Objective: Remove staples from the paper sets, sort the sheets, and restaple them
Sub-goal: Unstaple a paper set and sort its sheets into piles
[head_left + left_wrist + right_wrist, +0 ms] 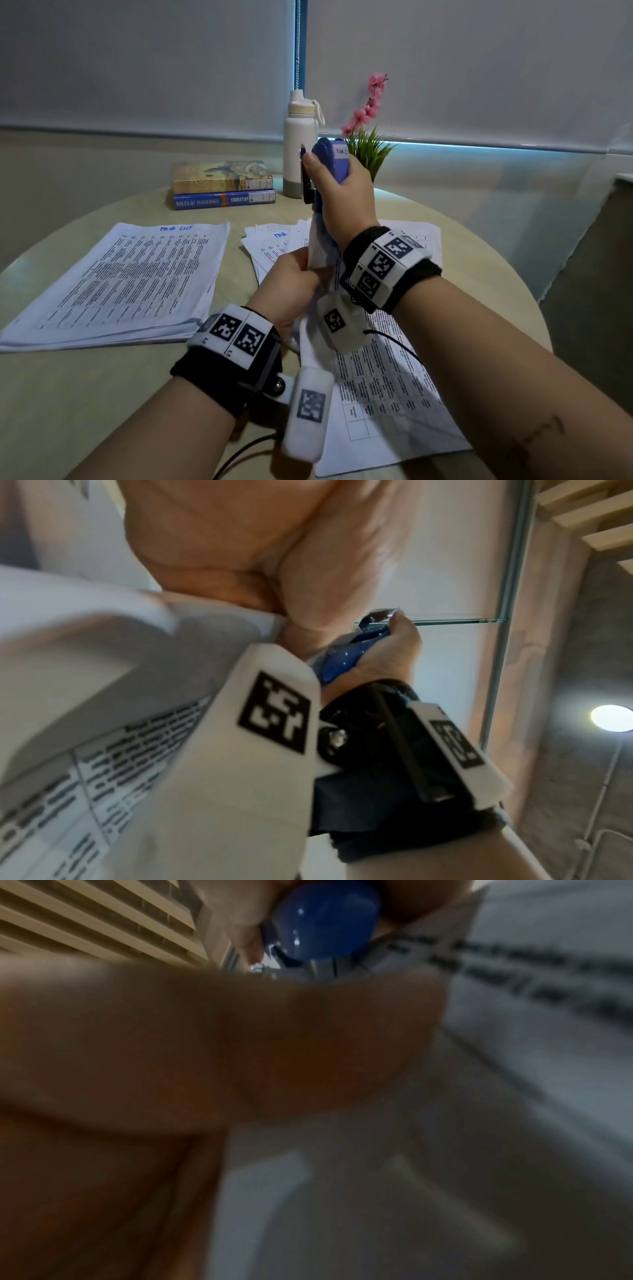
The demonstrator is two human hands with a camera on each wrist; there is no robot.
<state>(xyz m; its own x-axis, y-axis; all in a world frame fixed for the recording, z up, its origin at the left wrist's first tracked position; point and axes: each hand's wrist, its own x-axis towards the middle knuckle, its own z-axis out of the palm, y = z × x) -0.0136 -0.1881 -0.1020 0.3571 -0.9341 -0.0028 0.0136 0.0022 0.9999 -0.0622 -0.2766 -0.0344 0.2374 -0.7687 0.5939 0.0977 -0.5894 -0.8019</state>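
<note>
A blue stapler (328,161) stands upright above the table, gripped by my right hand (337,192); it shows as a blue body (346,660) in the left wrist view and as a blurred blue shape (325,920) in the right wrist view. A set of printed sheets (376,377) is lifted off the table, its upper corner pushed into the stapler's mouth. My left hand (291,284) pinches that paper set just below the stapler. The staple point itself is hidden by my hands.
A neat stack of printed sheets (130,281) lies at the left on the round table (85,411). Loose sheets (270,240) are fanned behind my hands. Two books (222,186), a white bottle (298,150) and a pink flower plant (370,137) stand at the back.
</note>
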